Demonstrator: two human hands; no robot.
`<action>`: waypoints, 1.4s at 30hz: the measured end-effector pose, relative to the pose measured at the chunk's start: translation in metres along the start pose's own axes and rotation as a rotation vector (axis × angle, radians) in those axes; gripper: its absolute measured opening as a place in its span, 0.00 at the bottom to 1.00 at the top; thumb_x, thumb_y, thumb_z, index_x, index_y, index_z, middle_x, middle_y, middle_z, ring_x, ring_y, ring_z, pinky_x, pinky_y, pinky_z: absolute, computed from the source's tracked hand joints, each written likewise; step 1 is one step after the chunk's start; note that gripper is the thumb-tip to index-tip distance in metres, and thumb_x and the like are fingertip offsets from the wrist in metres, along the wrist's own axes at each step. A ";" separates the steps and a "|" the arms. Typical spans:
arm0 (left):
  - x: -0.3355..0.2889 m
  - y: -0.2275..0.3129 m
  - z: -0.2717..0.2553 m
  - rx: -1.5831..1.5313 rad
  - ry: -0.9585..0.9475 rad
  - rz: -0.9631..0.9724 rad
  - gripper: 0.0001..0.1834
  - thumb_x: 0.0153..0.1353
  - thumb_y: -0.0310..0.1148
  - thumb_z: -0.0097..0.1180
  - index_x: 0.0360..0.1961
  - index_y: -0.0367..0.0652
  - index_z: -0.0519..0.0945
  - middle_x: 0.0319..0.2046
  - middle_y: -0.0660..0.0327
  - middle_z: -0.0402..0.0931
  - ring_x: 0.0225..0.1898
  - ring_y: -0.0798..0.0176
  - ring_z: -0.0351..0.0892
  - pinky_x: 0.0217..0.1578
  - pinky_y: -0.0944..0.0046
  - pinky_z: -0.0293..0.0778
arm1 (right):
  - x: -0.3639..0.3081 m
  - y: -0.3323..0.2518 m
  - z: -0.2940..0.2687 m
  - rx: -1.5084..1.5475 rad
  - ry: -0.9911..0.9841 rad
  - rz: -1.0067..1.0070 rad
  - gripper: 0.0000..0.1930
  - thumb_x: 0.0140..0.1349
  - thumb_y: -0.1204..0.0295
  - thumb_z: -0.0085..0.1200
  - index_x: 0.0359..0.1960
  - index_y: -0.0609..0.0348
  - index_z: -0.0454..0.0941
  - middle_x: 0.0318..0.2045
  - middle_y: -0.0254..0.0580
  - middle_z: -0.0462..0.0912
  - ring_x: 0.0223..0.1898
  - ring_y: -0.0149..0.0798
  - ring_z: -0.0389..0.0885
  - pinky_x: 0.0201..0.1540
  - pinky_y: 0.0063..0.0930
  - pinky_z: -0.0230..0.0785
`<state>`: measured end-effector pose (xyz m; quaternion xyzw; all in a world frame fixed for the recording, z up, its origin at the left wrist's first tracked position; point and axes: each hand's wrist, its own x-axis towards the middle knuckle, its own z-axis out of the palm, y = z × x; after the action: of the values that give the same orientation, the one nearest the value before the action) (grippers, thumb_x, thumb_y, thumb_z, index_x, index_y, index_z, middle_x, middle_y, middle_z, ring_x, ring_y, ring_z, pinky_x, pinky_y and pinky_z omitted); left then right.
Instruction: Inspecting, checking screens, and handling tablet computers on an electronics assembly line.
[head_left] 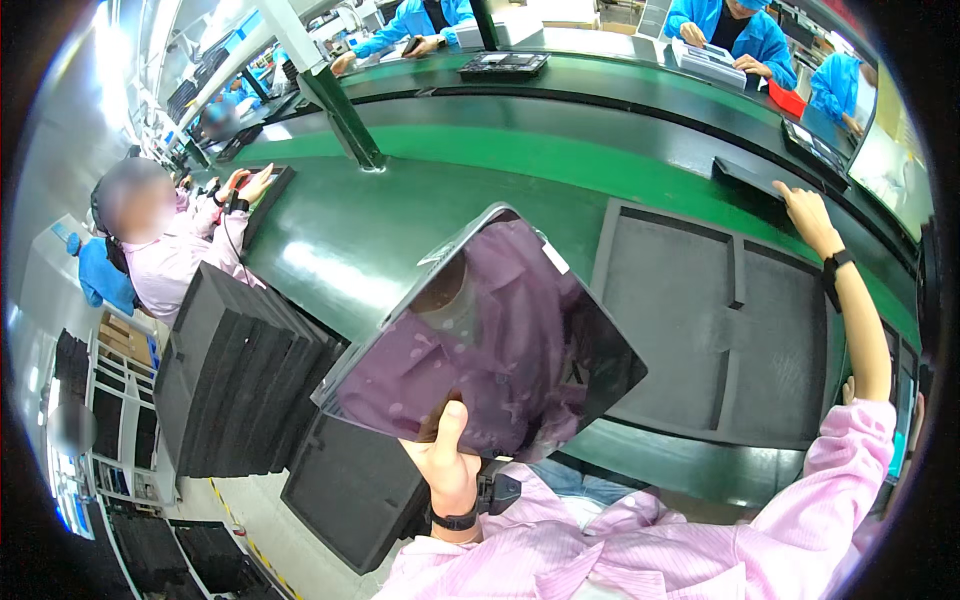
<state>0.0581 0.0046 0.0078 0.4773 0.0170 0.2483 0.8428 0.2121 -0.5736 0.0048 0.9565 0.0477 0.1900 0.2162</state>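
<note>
My left hand (452, 468) grips a glossy dark rectangular panel (500, 340) by its near edge, thumb on the face. The panel is tilted above the green bench, and its mirror-like surface reflects pink clothing. A clear film or edge shows along its left side. Out to the far right, my right hand (812, 222) reaches to a thin black flat panel (748, 180) beside the conveyor, its fingers closed at that panel's right end. Between the hands lies a dark grey foam tray (680, 270) with divided recesses, partly covered by the glossy panel.
Stacked foam trays (240, 375) stand at the left, with another tray (350, 490) lower beside them. A green post (345, 120) rises from the bench. Black devices (505, 65) rest on the conveyor. A co-worker in pink (180, 245) is at left; others in blue work across.
</note>
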 end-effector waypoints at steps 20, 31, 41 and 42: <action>-0.013 0.002 -0.042 -0.092 -0.215 -0.004 0.16 0.53 0.44 0.62 0.17 0.46 0.74 0.20 0.76 0.63 0.25 0.75 0.61 0.35 0.71 0.58 | -0.120 -0.117 -0.237 -0.016 -0.040 0.164 0.06 0.51 0.80 0.49 0.31 0.64 0.69 0.29 0.52 0.74 0.29 0.56 0.76 0.32 0.45 0.68; -0.037 -0.021 -0.054 0.003 -0.252 0.336 0.08 0.48 0.28 0.64 0.25 0.35 0.77 0.22 0.62 0.76 0.24 0.70 0.70 0.29 0.71 0.65 | -0.112 -0.196 -0.199 0.206 -0.450 0.147 0.17 0.57 0.61 0.55 0.31 0.67 0.75 0.26 0.56 0.77 0.30 0.56 0.76 0.34 0.44 0.70; -0.070 -0.009 -0.018 -0.311 0.001 0.384 0.09 0.54 0.27 0.60 0.36 0.37 0.79 0.32 0.58 0.79 0.31 0.66 0.76 0.35 0.67 0.71 | -0.165 -0.339 -0.286 1.849 0.101 0.505 0.25 0.65 0.59 0.45 0.57 0.63 0.66 0.49 0.45 0.75 0.50 0.37 0.74 0.51 0.30 0.66; -0.075 -0.005 -0.014 -0.406 0.058 0.273 0.09 0.54 0.27 0.60 0.37 0.36 0.79 0.33 0.57 0.78 0.32 0.66 0.75 0.36 0.66 0.71 | -0.165 -0.355 -0.267 1.829 0.225 0.628 0.27 0.66 0.56 0.43 0.60 0.63 0.62 0.51 0.45 0.73 0.51 0.37 0.73 0.53 0.31 0.65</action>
<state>-0.0092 -0.0193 -0.0198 0.2886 -0.0739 0.3719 0.8792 -0.0457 -0.1767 0.0181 0.7003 -0.0602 0.2188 -0.6768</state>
